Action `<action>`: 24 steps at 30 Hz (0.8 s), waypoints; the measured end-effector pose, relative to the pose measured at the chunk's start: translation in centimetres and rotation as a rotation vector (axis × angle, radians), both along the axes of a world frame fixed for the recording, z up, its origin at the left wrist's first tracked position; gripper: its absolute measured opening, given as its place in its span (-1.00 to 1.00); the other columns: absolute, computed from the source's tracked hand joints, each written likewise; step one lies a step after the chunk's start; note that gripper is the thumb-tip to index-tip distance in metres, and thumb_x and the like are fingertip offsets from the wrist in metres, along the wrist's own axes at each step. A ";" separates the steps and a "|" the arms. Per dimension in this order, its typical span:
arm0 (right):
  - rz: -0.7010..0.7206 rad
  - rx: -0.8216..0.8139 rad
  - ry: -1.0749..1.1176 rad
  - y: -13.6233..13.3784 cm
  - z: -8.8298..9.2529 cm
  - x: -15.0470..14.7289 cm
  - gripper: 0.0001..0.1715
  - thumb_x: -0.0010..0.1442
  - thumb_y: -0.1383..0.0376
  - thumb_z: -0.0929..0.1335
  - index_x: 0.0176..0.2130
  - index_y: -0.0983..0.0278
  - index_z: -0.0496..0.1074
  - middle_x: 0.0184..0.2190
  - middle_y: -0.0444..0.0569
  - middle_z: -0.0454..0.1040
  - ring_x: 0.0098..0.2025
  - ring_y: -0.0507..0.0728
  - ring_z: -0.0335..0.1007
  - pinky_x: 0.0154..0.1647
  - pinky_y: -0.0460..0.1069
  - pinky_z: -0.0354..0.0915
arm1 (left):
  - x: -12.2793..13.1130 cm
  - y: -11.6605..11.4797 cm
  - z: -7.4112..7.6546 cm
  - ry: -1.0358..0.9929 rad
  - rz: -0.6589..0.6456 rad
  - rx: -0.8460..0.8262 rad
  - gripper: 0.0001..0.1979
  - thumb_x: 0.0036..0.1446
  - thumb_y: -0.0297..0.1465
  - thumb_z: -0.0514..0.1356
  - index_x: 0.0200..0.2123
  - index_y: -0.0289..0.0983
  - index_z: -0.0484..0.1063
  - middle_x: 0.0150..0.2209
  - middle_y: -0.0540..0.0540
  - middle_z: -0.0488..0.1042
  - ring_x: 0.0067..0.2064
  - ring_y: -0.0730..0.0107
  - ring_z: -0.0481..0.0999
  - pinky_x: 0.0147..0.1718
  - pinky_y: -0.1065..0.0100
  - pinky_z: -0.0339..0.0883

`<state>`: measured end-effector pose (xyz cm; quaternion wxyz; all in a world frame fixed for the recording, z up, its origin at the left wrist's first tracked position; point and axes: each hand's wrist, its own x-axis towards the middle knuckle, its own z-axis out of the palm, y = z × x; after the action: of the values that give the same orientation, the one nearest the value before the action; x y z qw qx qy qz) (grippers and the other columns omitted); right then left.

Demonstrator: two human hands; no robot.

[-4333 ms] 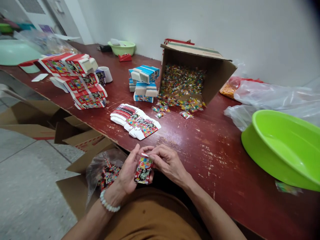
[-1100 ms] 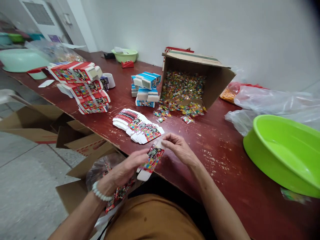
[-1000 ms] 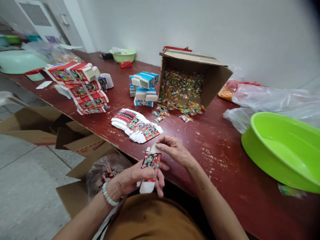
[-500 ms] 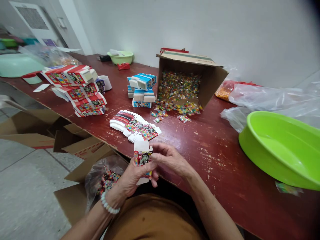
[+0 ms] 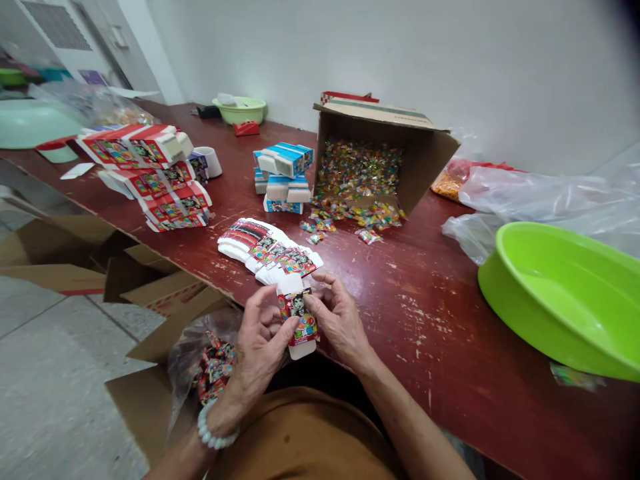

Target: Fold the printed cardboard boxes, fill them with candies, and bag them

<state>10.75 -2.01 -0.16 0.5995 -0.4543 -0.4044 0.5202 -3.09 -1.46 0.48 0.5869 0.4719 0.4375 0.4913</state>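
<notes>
Between my two hands is a small red printed candy box (image 5: 299, 313), its white end flaps sticking out at top and bottom. My left hand (image 5: 263, 337) grips its left side, thumb across the front. On the right edge and upper front, my right hand (image 5: 336, 317) pinches it with thumb and fingers. Just beyond lies a fanned row of flattened candy boxes (image 5: 270, 250). Behind them a large cardboard box (image 5: 430, 157) rests on its side, with many small wrapped candies (image 5: 363, 167) spilling out of it.
Bundled red boxes (image 5: 175, 200) are stacked at the left, blue boxes (image 5: 286, 177) in the middle. A bright green basin (image 5: 555, 300) stands at the right by clear plastic bags (image 5: 545, 190). Below the table edge (image 5: 155, 250), a plastic bag (image 5: 215, 367) of filled boxes sits in an open carton.
The candy box has risen slightly and moved right, turning its front toward me. My left hand has shifted up along its side; my right hand now pinches its right edge.
</notes>
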 end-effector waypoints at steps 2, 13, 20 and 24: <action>-0.007 0.049 0.005 0.0 -0.3 0.0 -0.67 0.14 0.14 0.44 -0.10 0.16 0.42 -0.40 -0.16 0.43 -0.39 0.06 0.34 -0.34 -0.06 0.28 | -0.1 0.1 0.4 0.015 -0.037 0.000 -0.42 -0.09 -0.31 0.40 0.02 -0.18 0.31 -0.27 -0.04 0.58 -0.29 0.34 0.58 -0.33 0.41 0.47; 0.202 -0.105 0.077 0.7 -0.5 2.0 -0.58 -0.05 0.17 0.56 -0.19 0.23 0.49 -0.43 -0.16 0.47 -0.42 0.04 0.36 -0.33 -0.05 0.27 | -1.3 1.4 -0.4 0.068 -0.212 -0.068 -0.71 0.10 -0.23 0.31 -0.16 -0.22 0.39 -0.36 0.01 0.53 -0.39 0.47 0.48 -0.42 0.50 0.37; 0.127 0.110 -0.270 0.3 -1.1 2.0 -0.83 0.19 0.16 0.42 -0.30 0.21 0.55 -0.37 -0.09 0.48 -0.40 0.05 0.37 -0.34 -0.05 0.29 | -0.8 0.8 -0.2 -0.197 -0.366 -0.473 -0.57 0.17 -0.10 0.20 0.02 -0.16 0.25 -0.32 -0.03 0.52 -0.52 0.32 0.53 -0.56 0.31 0.43; 0.189 0.203 -0.525 0.3 -0.2 2.1 -0.79 0.25 0.19 0.37 -0.32 0.26 0.55 -0.35 -0.05 0.51 -0.31 0.07 0.40 -0.25 -0.04 0.30 | -0.4 0.9 -0.8 -0.184 -0.351 -0.579 -0.57 0.26 -0.06 0.05 0.04 -0.20 0.32 -0.37 -0.07 0.53 -0.64 0.37 0.46 -0.66 0.33 0.37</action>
<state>12.86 -1.71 -0.36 0.4658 -0.4712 -0.6361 0.3954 -3.53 -0.58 -0.32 0.8089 0.3077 0.4162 0.2790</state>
